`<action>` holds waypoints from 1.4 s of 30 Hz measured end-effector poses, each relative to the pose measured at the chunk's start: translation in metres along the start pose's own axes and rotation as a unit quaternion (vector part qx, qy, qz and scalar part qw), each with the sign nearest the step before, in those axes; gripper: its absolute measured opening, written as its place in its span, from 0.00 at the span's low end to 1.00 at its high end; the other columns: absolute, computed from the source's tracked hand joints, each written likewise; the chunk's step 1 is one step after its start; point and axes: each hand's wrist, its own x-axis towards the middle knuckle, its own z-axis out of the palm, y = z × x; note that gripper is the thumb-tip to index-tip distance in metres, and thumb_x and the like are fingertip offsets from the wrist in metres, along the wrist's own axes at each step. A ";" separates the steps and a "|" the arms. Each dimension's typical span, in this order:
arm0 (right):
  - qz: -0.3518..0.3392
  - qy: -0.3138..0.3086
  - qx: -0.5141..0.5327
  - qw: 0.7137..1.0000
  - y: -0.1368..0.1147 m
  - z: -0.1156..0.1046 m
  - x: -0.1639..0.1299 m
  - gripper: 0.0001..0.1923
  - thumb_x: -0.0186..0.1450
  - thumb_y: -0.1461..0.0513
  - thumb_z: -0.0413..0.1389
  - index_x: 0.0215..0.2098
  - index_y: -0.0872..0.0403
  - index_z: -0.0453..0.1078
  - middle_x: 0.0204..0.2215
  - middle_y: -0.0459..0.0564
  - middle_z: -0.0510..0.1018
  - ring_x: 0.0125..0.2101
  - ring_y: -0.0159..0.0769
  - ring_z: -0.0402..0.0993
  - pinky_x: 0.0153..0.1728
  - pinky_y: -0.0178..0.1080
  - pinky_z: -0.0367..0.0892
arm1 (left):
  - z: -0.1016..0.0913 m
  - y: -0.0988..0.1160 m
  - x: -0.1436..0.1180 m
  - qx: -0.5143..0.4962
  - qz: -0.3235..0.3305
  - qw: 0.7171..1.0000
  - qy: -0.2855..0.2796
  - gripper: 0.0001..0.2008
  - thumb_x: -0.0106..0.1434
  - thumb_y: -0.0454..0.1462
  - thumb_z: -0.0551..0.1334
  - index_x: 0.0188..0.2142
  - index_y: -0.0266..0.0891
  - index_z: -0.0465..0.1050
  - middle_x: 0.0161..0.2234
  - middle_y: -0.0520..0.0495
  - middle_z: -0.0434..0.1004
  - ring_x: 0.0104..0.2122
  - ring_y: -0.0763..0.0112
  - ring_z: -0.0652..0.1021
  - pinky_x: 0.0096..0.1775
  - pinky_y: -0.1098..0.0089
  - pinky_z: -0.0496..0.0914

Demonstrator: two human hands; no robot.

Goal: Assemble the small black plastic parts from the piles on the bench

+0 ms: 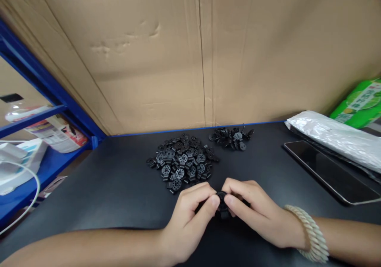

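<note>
My left hand (189,215) and my right hand (253,211) meet at the front middle of the black table (113,187). Both pinch one small black plastic part (222,202) between thumbs and fingertips; most of it is hidden by my fingers. Just beyond my hands lies a large pile of black round plastic discs with holes (181,161). A smaller pile of black parts (231,137) sits farther back, near the cardboard wall. My right wrist wears a cream rope bracelet (309,237).
A cardboard wall (190,60) closes the back of the table. A dark phone (330,171) lies flat at the right, beside a silvery plastic bag (336,138) and a green packet (361,104). Blue shelving (44,84) with boxes and a white cable stands at the left.
</note>
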 end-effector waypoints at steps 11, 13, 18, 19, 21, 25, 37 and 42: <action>-0.047 0.038 -0.025 0.998 0.006 0.004 -0.004 0.15 0.73 0.61 0.43 0.27 0.52 0.55 0.23 0.41 0.62 0.24 0.29 0.59 0.28 0.33 0.55 | 0.000 0.000 0.000 0.003 -0.001 1.000 -0.004 0.18 0.69 0.37 0.52 0.22 0.36 0.65 0.23 0.52 0.65 0.26 0.73 0.68 0.31 0.72 0.61; -0.047 0.039 -0.030 0.998 0.005 0.004 -0.004 0.15 0.73 0.61 0.44 0.27 0.52 0.55 0.23 0.41 0.62 0.24 0.29 0.59 0.28 0.33 0.56 | 0.000 0.001 0.000 0.001 -0.002 1.000 -0.002 0.17 0.69 0.37 0.53 0.23 0.36 0.67 0.24 0.51 0.66 0.27 0.72 0.69 0.32 0.72 0.61; -0.027 0.041 -0.014 0.999 0.003 0.002 -0.005 0.15 0.73 0.58 0.43 0.28 0.52 0.58 0.23 0.41 0.63 0.24 0.30 0.60 0.28 0.33 0.57 | -0.006 0.011 0.008 -0.053 -0.045 0.997 0.044 0.06 0.64 0.35 0.59 0.33 0.35 0.72 0.27 0.51 0.70 0.28 0.73 0.70 0.31 0.73 0.66; -0.023 0.038 -0.007 0.999 0.003 0.002 -0.005 0.15 0.73 0.57 0.42 0.30 0.52 0.59 0.23 0.41 0.63 0.24 0.30 0.60 0.28 0.33 0.57 | -0.011 0.014 0.012 -0.064 -0.047 0.995 0.057 0.05 0.64 0.35 0.60 0.35 0.35 0.72 0.28 0.51 0.70 0.27 0.73 0.71 0.31 0.73 0.67; -0.012 0.035 0.002 0.999 0.004 0.001 -0.005 0.15 0.73 0.56 0.41 0.32 0.52 0.60 0.24 0.42 0.64 0.25 0.31 0.61 0.29 0.34 0.58 | -0.029 0.022 0.024 -0.046 -0.031 0.996 0.072 0.04 0.63 0.35 0.61 0.36 0.36 0.72 0.29 0.50 0.73 0.28 0.73 0.73 0.32 0.73 0.68; 0.017 0.039 0.019 0.999 0.006 0.000 -0.003 0.17 0.73 0.54 0.40 0.32 0.52 0.62 0.23 0.42 0.64 0.25 0.31 0.61 0.28 0.34 0.57 | -0.088 0.031 0.057 0.185 -0.003 0.981 0.057 0.07 0.61 0.36 0.61 0.36 0.36 0.77 0.33 0.47 0.79 0.33 0.69 0.76 0.38 0.69 0.69; 0.017 0.046 0.034 0.998 0.006 0.000 0.000 0.18 0.73 0.56 0.42 0.29 0.54 0.64 0.22 0.44 0.67 0.24 0.31 0.64 0.28 0.34 0.60 | -0.134 -0.007 0.089 0.270 -0.063 0.957 0.089 0.08 0.56 0.33 0.63 0.34 0.34 0.79 0.26 0.48 0.79 0.22 0.73 0.71 0.28 0.73 0.65; 0.016 0.124 -0.017 0.992 0.009 -0.025 0.009 0.18 0.72 0.56 0.44 0.28 0.53 0.64 0.21 0.43 0.67 0.23 0.31 0.63 0.26 0.34 0.59 | -0.078 0.011 0.062 0.239 -0.015 0.966 0.096 0.09 0.60 0.32 0.59 0.37 0.35 0.78 0.28 0.49 0.78 0.22 0.75 0.68 0.26 0.75 0.63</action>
